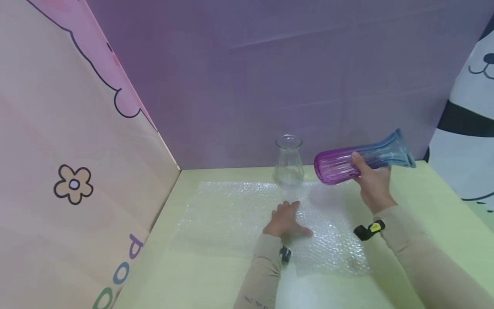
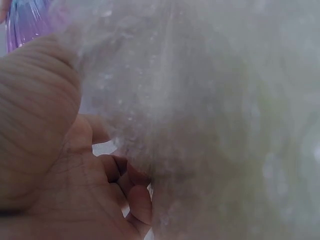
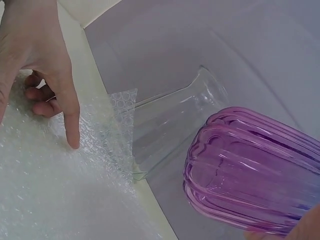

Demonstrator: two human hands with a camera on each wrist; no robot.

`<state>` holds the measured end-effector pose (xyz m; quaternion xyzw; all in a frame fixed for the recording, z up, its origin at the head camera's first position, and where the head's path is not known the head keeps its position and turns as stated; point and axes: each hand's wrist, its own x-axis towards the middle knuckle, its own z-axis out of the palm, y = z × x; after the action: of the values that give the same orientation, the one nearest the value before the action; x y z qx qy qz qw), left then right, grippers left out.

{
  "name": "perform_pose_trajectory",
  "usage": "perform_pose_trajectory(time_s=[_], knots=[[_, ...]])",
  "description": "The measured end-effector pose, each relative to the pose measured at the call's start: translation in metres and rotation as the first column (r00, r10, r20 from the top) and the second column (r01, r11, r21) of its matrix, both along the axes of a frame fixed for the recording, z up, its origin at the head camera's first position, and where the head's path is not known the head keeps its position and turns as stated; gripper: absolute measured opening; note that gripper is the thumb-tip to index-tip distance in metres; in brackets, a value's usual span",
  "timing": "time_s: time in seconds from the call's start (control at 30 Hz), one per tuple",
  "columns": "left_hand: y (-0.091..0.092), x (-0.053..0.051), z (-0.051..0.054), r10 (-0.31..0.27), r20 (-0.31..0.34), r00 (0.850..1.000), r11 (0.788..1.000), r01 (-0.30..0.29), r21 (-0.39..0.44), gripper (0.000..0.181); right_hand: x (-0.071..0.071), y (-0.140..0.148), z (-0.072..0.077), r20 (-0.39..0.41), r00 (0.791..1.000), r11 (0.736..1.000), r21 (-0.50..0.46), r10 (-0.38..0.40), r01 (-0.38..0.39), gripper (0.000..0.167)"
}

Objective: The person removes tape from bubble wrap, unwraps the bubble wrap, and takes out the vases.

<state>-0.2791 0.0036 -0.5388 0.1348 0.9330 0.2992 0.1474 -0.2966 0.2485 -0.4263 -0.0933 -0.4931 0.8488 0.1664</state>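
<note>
A vase (image 1: 362,156), purple at its base and blue toward its flared rim, is tilted nearly on its side above the table. My right hand (image 1: 374,182) grips it around the middle; the purple base (image 3: 245,170) fills the right side of the right wrist view. My left hand (image 1: 286,221) rests on a sheet of bubble wrap (image 1: 231,206), thumb spread away from the fingers. In the right wrist view its index finger (image 3: 71,120) points straight down to the wrap, while other fingers bend beneath. Blurred wrap (image 2: 210,110) covers much of the left wrist view.
A clear glass vase (image 1: 289,161) stands upright at the table's back edge, just behind the bubble wrap. The pale yellow-green table (image 1: 185,279) meets a purple backdrop (image 1: 270,77) behind and a printed panel (image 1: 77,128) on the left.
</note>
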Motion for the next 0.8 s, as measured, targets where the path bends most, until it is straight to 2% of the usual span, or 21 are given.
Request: perform_pose_trajectory(time_s=[0.1,0.23,0.37,0.8], knots=[[0.000,0.000,0.001,0.001,0.001,1.000,1.000,-0.001,0.001,0.109,-0.003,0.001,-0.001,-0.022,1.000,0.999,-0.042,-0.003,0.002,0.057],[0.001,0.001,0.003,0.004,0.004,1.000,1.000,-0.004,0.003,0.109,-0.006,0.002,-0.002,0.006,1.000,0.996,-0.083,-0.018,0.018,0.055],[0.001,0.002,0.003,0.009,0.008,1.000,1.000,-0.009,0.003,0.108,-0.010,0.003,-0.002,0.051,0.998,0.995,-0.093,-0.029,0.034,0.055],[0.001,-0.002,0.003,-0.022,-0.017,1.000,1.000,0.021,-0.023,0.109,-0.014,-0.001,-0.002,0.094,0.994,0.988,-0.140,-0.048,0.061,0.043]])
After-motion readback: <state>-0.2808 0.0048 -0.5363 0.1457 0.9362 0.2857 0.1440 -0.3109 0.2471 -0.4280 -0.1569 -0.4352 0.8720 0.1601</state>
